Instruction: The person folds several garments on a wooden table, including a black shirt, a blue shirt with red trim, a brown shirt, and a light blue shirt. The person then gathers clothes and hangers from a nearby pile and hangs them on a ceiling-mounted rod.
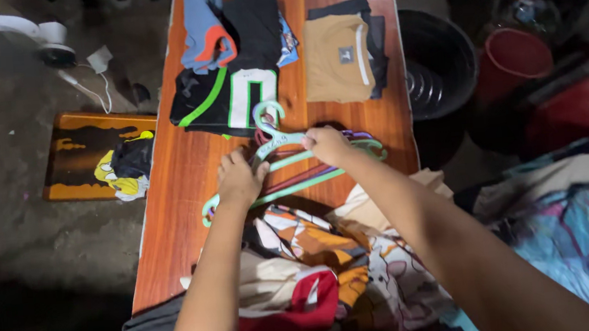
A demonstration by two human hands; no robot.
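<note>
Both hands on a bunch of thin mint-green plastic hangers (308,158) mid-table. Left hand (239,181) fingers spread, pressing the hangers flat; right hand (327,145) fingers clamped on the top hanger's neck. Glossy wood-grain table (183,189). 2 folded stacks behind: black jersey (228,93), tan shirt (335,59). Crumpled clothes pile (318,270) near edge. Round black tub (441,60) beside table, contents unclear.

We see an orange-brown wooden table (183,189) bearing 2 folded clothing stacks (228,58), perhaps several pale green plastic hangers (294,165), and a loose garment heap (318,270).
</note>
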